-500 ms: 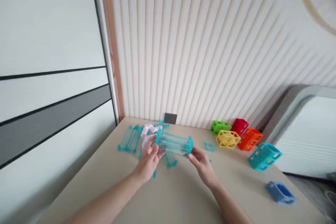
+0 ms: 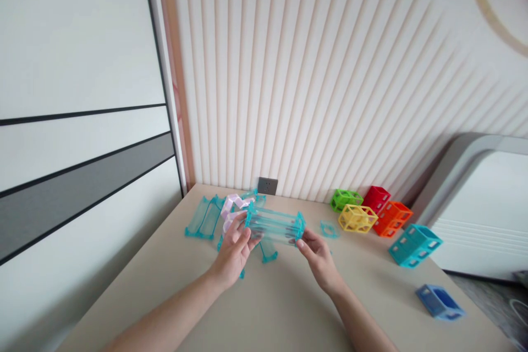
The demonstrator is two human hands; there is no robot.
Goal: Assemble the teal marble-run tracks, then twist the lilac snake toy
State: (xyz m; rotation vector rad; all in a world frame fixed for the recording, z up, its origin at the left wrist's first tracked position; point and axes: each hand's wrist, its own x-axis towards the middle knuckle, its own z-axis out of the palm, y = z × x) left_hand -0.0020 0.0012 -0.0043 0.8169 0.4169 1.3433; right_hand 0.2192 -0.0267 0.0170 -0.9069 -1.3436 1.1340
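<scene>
Between my two hands, above the table, is a clear box-like frame [image 2: 274,224] with teal ends and see-through panels. It lies lengthwise from left to right. My left hand [image 2: 236,242] grips its left end, thumb in front and fingers partly behind it. At the right end, my right hand [image 2: 315,256] pinches the teal corner with thumb and fingers. Behind my left hand lie pale lilac pieces [image 2: 232,204] and clear panels with teal edges [image 2: 205,219]. A further teal-edged piece [image 2: 269,256] shows on the table just below the held frame.
On the right stand green [image 2: 345,199], yellow [image 2: 357,218], red [image 2: 375,199], orange [image 2: 393,219], teal [image 2: 415,246] and blue [image 2: 440,302] open frame blocks. A small teal square [image 2: 329,229] lies nearby. A dark wall socket [image 2: 268,185] sits behind the table [image 2: 284,308].
Both hands keep their hold on the clear frame, which has shifted very slightly. The things on the table lie as before.
</scene>
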